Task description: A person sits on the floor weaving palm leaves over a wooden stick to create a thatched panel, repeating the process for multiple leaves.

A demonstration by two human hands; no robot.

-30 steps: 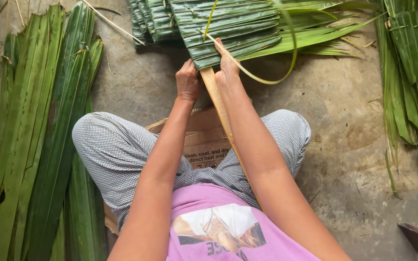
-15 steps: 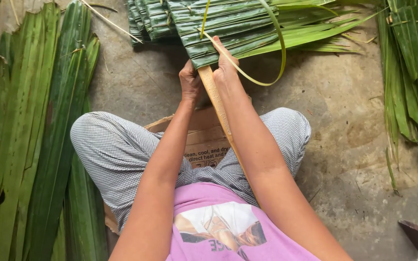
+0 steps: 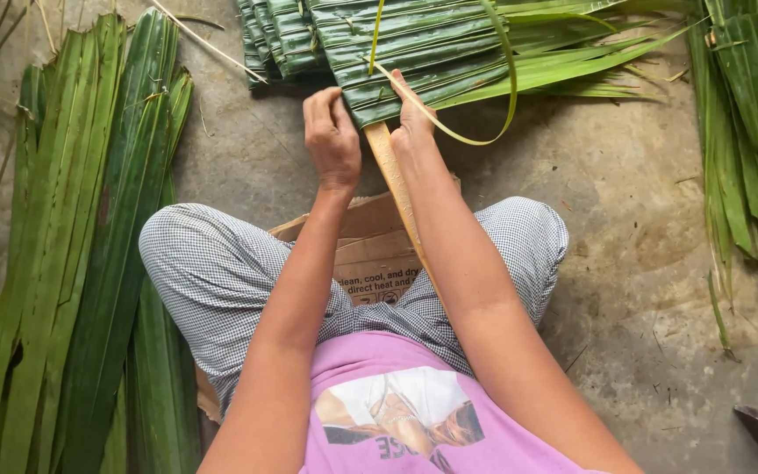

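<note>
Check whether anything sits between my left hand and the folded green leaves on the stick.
Nothing visible does. The left hand hangs right beside the folded leaves above the stick, while the right hand already presses them.

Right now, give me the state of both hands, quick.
Left hand: fingers curled, at the edge of the folded leaves; grip cannot be told.
Right hand: pressed on the leaves, by the stick.

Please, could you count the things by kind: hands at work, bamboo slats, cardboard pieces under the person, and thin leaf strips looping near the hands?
Hands: 2, the left hand and the right hand
Bamboo slat: 1
Cardboard piece: 1
Looping leaf strip: 1
Total: 5
</note>
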